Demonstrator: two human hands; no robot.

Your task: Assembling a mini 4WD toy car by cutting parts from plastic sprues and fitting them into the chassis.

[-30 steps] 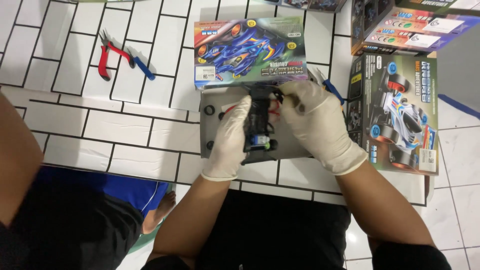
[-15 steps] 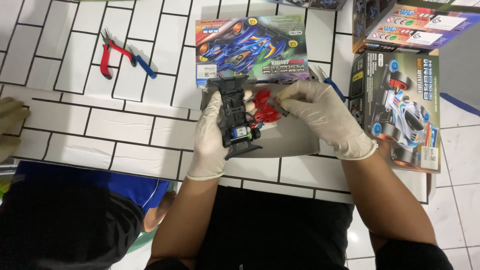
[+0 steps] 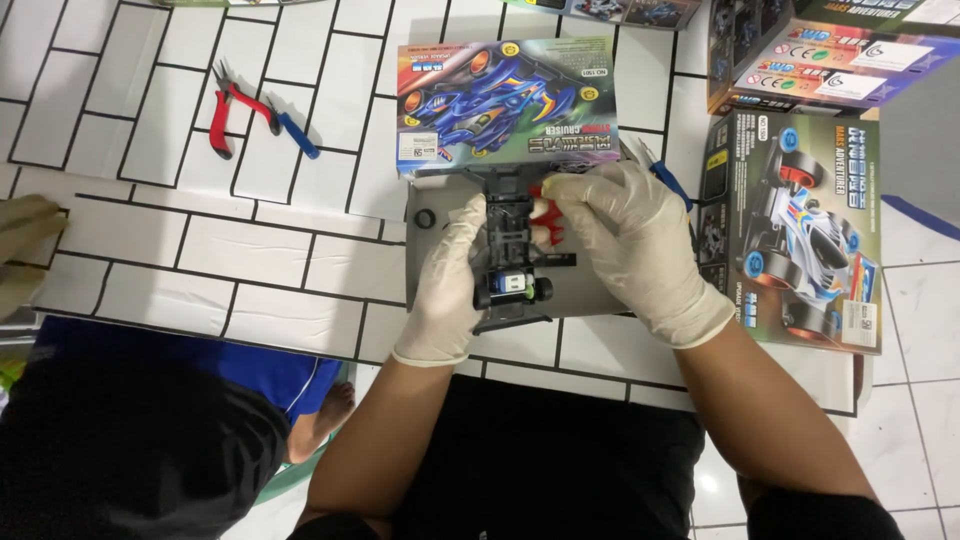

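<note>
Two gloved hands are being held over a grey tray point(image 3: 590, 290) lying on the white tiled floor point(image 3: 250, 250). A black toy car chassis point(image 3: 512, 255) is being gripped along its left side by the left hand point(image 3: 448, 285), fingers curled closed around it, above the middle of the tray. A small red part point(image 3: 548, 215) is being pinched at the chassis's upper right edge by the fingertips of the right hand point(image 3: 630, 245), also closed. A small black ring point(image 3: 425, 218) is lying apart near the tray's left rim.

The tray's far edge is being crowded by a blue race-car box point(image 3: 505, 100), touching or overlapping it. The right side is being hemmed in by a second box with a white race car point(image 3: 800, 230), just beside the right hand's wrist; more boxes point(image 3: 830, 50) are stacked beyond it. A blue-handled tool point(image 3: 668, 182) is partly hidden behind the right hand.

Open floor is being left to the left of the tray. Red-handled pliers point(image 3: 235, 115) and a blue-handled driver point(image 3: 297, 133) are lying well apart there, far left. Another person's gloved hand point(image 3: 25, 245) is showing at the left frame edge, and dark and blue clothing point(image 3: 150, 430) is filling the lower left.
</note>
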